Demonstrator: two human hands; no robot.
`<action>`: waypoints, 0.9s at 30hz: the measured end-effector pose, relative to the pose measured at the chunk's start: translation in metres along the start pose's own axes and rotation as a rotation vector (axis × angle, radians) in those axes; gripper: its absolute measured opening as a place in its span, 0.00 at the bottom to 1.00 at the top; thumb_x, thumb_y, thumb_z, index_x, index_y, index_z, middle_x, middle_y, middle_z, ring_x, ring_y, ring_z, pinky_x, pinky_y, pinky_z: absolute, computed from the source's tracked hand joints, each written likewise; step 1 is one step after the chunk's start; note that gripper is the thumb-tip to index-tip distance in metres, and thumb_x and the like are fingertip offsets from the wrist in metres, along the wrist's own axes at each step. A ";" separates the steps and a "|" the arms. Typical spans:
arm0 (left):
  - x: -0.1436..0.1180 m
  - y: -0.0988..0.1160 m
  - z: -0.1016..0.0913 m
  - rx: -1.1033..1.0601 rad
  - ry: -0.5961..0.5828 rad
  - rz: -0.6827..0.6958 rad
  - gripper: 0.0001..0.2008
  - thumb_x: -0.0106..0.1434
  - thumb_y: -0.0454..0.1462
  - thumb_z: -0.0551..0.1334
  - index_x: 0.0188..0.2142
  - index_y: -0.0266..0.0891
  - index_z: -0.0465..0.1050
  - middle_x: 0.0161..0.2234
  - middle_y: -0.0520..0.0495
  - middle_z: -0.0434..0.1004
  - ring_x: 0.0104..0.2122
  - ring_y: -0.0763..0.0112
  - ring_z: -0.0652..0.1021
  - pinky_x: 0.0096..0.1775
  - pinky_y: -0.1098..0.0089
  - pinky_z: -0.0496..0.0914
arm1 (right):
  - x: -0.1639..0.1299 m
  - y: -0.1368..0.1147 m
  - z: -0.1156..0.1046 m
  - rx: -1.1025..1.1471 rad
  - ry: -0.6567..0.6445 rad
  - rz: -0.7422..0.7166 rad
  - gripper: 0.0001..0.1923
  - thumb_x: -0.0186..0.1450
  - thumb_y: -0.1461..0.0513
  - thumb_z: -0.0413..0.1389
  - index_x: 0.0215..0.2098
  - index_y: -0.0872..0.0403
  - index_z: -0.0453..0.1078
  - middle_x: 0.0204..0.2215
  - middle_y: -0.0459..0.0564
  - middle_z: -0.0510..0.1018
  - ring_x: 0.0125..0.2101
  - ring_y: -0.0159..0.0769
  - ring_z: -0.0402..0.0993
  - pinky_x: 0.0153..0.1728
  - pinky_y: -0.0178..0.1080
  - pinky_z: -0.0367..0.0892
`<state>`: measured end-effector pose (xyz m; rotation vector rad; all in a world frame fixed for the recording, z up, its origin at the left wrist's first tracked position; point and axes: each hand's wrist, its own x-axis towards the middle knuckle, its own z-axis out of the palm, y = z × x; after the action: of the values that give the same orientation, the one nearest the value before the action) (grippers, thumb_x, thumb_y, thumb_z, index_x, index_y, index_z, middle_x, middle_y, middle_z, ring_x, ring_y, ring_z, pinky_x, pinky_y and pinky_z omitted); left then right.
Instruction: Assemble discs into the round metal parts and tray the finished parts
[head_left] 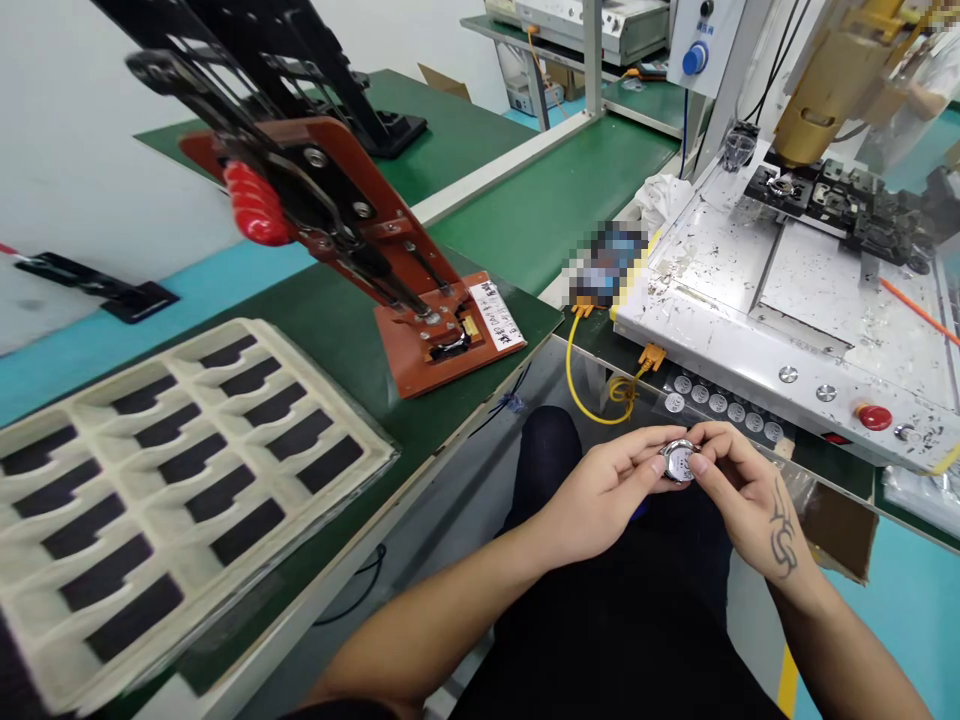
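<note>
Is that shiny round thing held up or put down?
Held up: the left hand and right hand pinch the shiny round thing between them.

Both hands (615,488) holding a small round metal piece (679,462), pale compartmented tray (127,482), red-handled clamp fixture (390,245), white machine (712,270).

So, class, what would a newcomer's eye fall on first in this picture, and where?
First, probably, the bright red grip on the brown fixture, left of centre on the green table. Then the left hand and right hand, low and right of centre, holding a round part between them. At far right, a red button stands out on the white machine.
</note>
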<state>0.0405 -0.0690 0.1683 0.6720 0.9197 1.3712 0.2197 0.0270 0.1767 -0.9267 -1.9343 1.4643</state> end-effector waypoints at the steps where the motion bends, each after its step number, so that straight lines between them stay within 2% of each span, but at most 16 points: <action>1: 0.000 0.000 0.000 0.005 0.001 -0.001 0.21 0.73 0.44 0.68 0.62 0.39 0.78 0.59 0.38 0.84 0.60 0.50 0.82 0.63 0.52 0.78 | 0.000 0.000 0.000 -0.002 0.003 -0.003 0.13 0.75 0.52 0.61 0.35 0.49 0.71 0.47 0.53 0.79 0.48 0.45 0.76 0.51 0.46 0.71; 8: 0.000 -0.002 0.002 0.047 0.013 0.019 0.21 0.74 0.43 0.68 0.62 0.38 0.78 0.59 0.38 0.83 0.59 0.51 0.83 0.64 0.54 0.77 | -0.001 0.004 0.002 -0.040 0.014 -0.032 0.12 0.75 0.54 0.60 0.35 0.49 0.70 0.48 0.52 0.78 0.48 0.44 0.75 0.52 0.46 0.70; 12: -0.002 -0.003 0.003 0.093 0.019 0.044 0.21 0.75 0.42 0.66 0.63 0.37 0.76 0.59 0.37 0.83 0.59 0.52 0.83 0.63 0.54 0.77 | -0.001 0.003 0.004 -0.087 0.041 -0.066 0.12 0.76 0.55 0.60 0.35 0.49 0.70 0.47 0.53 0.78 0.48 0.45 0.76 0.50 0.46 0.71; 17: -0.002 -0.008 0.003 0.280 0.060 0.126 0.20 0.74 0.37 0.65 0.64 0.36 0.75 0.55 0.38 0.86 0.55 0.55 0.86 0.59 0.60 0.80 | 0.001 0.001 0.008 -0.218 0.086 -0.162 0.11 0.75 0.57 0.60 0.34 0.49 0.69 0.46 0.52 0.78 0.46 0.44 0.77 0.46 0.45 0.72; 20: -0.001 -0.011 0.000 0.385 0.086 0.167 0.20 0.74 0.36 0.63 0.63 0.35 0.76 0.52 0.39 0.88 0.52 0.58 0.87 0.56 0.63 0.81 | 0.003 0.005 0.009 -0.287 0.124 -0.181 0.14 0.74 0.56 0.62 0.33 0.49 0.65 0.42 0.51 0.76 0.43 0.43 0.75 0.43 0.44 0.72; 23: 0.000 -0.009 -0.003 0.419 0.085 0.159 0.21 0.74 0.36 0.62 0.64 0.35 0.73 0.53 0.38 0.87 0.52 0.58 0.87 0.56 0.63 0.81 | 0.006 0.010 0.005 -0.293 0.102 -0.181 0.09 0.73 0.55 0.63 0.41 0.48 0.68 0.38 0.48 0.74 0.38 0.40 0.72 0.41 0.43 0.71; 25: -0.001 -0.005 -0.006 0.448 0.053 0.142 0.23 0.75 0.36 0.61 0.67 0.36 0.69 0.56 0.37 0.86 0.54 0.57 0.86 0.58 0.61 0.80 | 0.008 0.012 0.002 -0.317 0.017 -0.230 0.08 0.74 0.57 0.62 0.49 0.48 0.72 0.41 0.49 0.75 0.39 0.40 0.73 0.43 0.44 0.71; 27: -0.001 0.001 -0.009 0.515 0.008 0.129 0.25 0.75 0.36 0.61 0.70 0.38 0.67 0.58 0.37 0.84 0.56 0.56 0.85 0.61 0.58 0.78 | 0.011 0.010 -0.002 -0.339 -0.058 -0.297 0.08 0.76 0.59 0.60 0.53 0.48 0.76 0.46 0.52 0.76 0.42 0.41 0.74 0.45 0.44 0.72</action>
<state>0.0326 -0.0712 0.1646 1.1313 1.2698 1.2537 0.2159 0.0385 0.1676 -0.7000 -2.2949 1.0242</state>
